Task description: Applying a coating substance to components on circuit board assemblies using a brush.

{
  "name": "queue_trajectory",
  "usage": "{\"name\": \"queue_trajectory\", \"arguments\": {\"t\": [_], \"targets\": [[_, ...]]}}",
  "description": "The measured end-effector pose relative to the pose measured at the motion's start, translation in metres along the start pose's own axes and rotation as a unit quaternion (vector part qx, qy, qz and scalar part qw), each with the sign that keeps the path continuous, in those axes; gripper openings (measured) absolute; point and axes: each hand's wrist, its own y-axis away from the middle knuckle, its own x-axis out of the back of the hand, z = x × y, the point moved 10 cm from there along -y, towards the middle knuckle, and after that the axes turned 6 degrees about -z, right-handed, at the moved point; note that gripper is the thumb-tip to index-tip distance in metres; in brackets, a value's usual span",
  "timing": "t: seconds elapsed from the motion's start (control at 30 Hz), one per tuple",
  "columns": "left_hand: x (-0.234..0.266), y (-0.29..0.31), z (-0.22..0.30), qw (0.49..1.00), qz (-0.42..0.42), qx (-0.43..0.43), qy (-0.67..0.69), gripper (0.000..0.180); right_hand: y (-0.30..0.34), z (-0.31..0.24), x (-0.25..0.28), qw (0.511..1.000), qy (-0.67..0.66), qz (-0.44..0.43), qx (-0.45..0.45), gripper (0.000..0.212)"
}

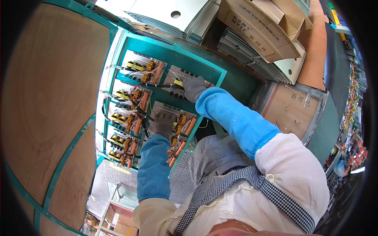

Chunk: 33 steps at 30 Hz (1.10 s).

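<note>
Both my hands wear grey gloves, with blue sleeve covers over the forearms. My right hand (193, 88) is closed around part of the upper right circuit board (179, 74), beside a yellow component; its fingertips are partly hidden. Lower and to the left, my left hand (163, 122) lies over the circuit board (161, 107) below, its fingers stretched out near copper coils. More circuit boards (130, 96) with yellow transformers, orange coils and orange-brown rods line the left of the teal frame (173, 49). Black cables (145, 113) run between the two columns.
Stacked grey metal panels (246, 51) and an opened cardboard box (256, 29) stand at the upper right. White sheet panels (165, 13) lie beyond the frame. A large wooden panel (55, 78) with teal edging fills the left. A pale shelf rack (112, 212) stands lower left.
</note>
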Motion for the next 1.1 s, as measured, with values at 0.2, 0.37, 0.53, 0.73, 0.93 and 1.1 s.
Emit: {"name": "queue_trajectory", "arguments": {"t": [0.2,0.37,0.53,0.73,0.93,1.1], "targets": [[0.099,0.021,0.030,0.996,0.078,-0.044,0.029,0.039,0.098,0.026,0.070,0.985,-0.111,0.123,0.045,0.031],[0.221,0.039,0.051,0.986,0.127,-0.049,0.094,0.044,0.222,0.094,0.159,0.960,-0.152,0.232,0.034,0.033],[0.302,-0.033,0.066,0.985,0.122,-0.017,0.123,0.050,0.400,0.204,0.262,0.940,-0.075,0.324,-0.074,0.032],[0.433,-0.188,0.187,0.951,0.192,-0.115,0.215,0.048,0.583,0.334,0.275,0.909,0.099,0.366,-0.174,0.025],[0.566,-0.342,0.466,0.950,0.200,-0.200,0.133,0.048,0.637,0.497,0.216,0.908,0.163,0.274,-0.272,0.020],[0.565,-0.480,0.685,0.938,0.029,-0.239,0.248,0.051,0.626,0.604,0.213,0.923,0.150,0.189,-0.300,0.016]]}}
